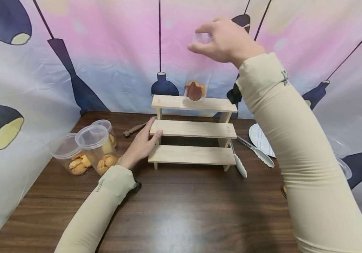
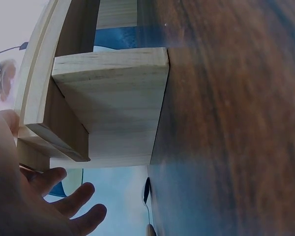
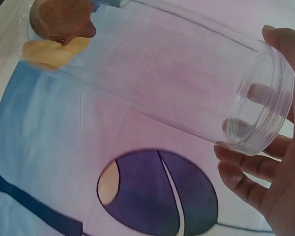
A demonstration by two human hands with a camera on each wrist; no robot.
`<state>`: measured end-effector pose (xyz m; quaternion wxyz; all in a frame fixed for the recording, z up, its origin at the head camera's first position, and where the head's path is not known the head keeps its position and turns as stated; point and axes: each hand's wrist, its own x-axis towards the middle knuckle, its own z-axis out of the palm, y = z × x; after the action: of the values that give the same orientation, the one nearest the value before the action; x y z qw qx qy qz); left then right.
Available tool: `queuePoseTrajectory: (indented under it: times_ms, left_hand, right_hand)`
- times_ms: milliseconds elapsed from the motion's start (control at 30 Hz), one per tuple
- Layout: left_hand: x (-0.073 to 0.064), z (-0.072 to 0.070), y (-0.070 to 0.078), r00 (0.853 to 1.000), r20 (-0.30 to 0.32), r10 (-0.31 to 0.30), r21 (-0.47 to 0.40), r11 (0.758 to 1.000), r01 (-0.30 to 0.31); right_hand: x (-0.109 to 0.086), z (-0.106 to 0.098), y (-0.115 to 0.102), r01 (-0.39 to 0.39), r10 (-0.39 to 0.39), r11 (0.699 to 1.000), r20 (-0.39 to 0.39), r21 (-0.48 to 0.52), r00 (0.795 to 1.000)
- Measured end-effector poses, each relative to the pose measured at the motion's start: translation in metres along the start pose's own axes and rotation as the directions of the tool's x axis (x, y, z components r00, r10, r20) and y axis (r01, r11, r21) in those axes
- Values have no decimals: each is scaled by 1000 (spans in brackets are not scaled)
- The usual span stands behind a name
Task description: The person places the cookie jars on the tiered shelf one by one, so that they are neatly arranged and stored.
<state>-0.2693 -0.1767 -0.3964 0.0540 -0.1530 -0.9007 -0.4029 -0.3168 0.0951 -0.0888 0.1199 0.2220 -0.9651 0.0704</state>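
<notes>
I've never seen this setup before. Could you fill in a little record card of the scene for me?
Rack: three stepped wooden shelves, on a brown table
Left hand: holds the left end of the middle shelf
Right hand: grips the top of a clear jar
Jar contents: cookies, at the bottom
Jar position: at the top shelf; whether it touches is unclear
Left of rack: three more clear jars, cookies visible in the front two
Right of rack: tongs
</notes>
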Motion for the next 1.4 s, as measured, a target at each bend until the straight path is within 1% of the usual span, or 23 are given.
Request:
queuePoseTrajectory:
  times_ms: [100, 233, 467, 633, 733, 900, 1067, 1267, 1400]
  left_hand:
    - [-1, 0, 1, 1000, 8, -7, -4, 1000, 7]
    - [-2, 1, 2, 1000, 4, -14, -5, 1000, 14]
    - [-3, 3, 4, 1000, 9, -9, 0, 1000, 9]
    - [-3, 6, 6, 1000, -4, 24, -3, 1000, -24]
    - [-3, 6, 8, 999, -11, 31, 4, 1000, -31]
    - [-4, 6, 9, 999, -7, 31, 12, 999, -31]
    - [-5, 6, 10, 999, -11, 30, 8, 1000, -30]
    - [-6, 9, 10, 1000, -6, 21, 6, 1000, -21]
    - [-6, 10, 12, 1000, -6, 15, -1, 1000, -15]
  right_hand:
    - [5, 5, -8, 3, -3, 1000, 20, 2, 1000]
    - [11, 11, -16, 7, -7, 1000, 22, 17, 1000]
    - [19, 21, -24, 19, -22, 998, 53, 58, 998]
    - [20, 24, -25, 21, -24, 999, 64, 44, 998]
    - [21, 25, -24, 18, -22, 999, 66, 49, 998]
    - [21, 26, -22, 31, -35, 998, 67, 48, 997]
    - [24, 27, -22, 66, -69, 997, 64, 44, 996]
    - [27, 27, -22, 44, -53, 996, 117, 78, 992]
    - [26, 27, -22, 42, -51, 997, 131, 70, 990]
